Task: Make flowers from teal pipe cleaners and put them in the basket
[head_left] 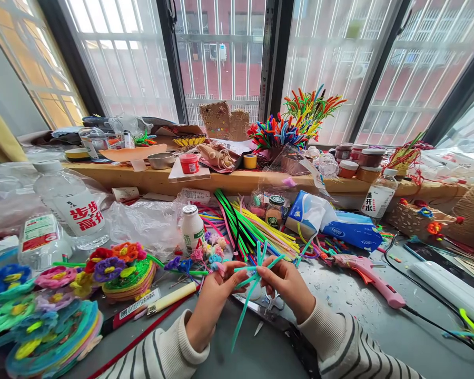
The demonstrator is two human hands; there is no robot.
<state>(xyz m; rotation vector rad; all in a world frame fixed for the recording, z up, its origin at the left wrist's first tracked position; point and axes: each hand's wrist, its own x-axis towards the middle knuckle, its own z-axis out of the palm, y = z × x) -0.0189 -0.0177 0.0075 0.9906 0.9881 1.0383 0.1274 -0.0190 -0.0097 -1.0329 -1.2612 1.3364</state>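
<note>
Several teal pipe cleaners (248, 301) cross one another in a star-like bunch between my two hands, one long end hanging down toward the table. My left hand (218, 287) pinches the bunch from the left with thumb and fingers. From the other side, my right hand (287, 284) grips the strands near where they cross. Below the hands lie scissors (275, 301) and a dark-handled tool with a metal blade (260, 310), partly covered by the hands. Small fuzzy flowers (211, 251) sit just behind my left hand.
Pipe-cleaner flower pieces (55, 337) crowd the left. A white bottle (192, 229) and bundled pipe cleaners (256, 226) stand behind the hands. To the right are a pink glue gun (373, 279) with its cord and a blue tissue pack (351, 230). Paint jars (371, 158) line the sill.
</note>
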